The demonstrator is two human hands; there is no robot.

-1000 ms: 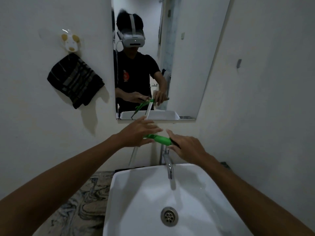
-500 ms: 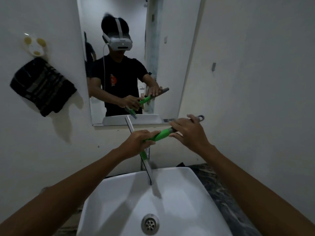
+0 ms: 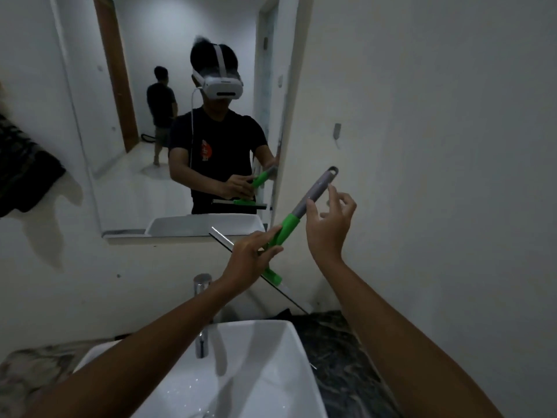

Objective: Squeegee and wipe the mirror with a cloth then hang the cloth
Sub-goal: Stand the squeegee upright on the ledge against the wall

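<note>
Left hand (image 3: 250,257) grips squeegee (image 3: 297,211) at green neck, right hand (image 3: 330,220) open beside grey handle: close it firmly before lifting blade to mirror (image 3: 180,116)

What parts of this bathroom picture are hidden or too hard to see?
Head view only:
- Cloth: cut off by the left edge, so its hook is out of sight.
- Squeegee: the left hand covers the middle of its blade.
- Right hand: whether its fingers press the grey handle end is unclear.
- Sink: both forearms cover much of the basin; no drain shows.
- Mirror: too dim to judge smears.
</note>
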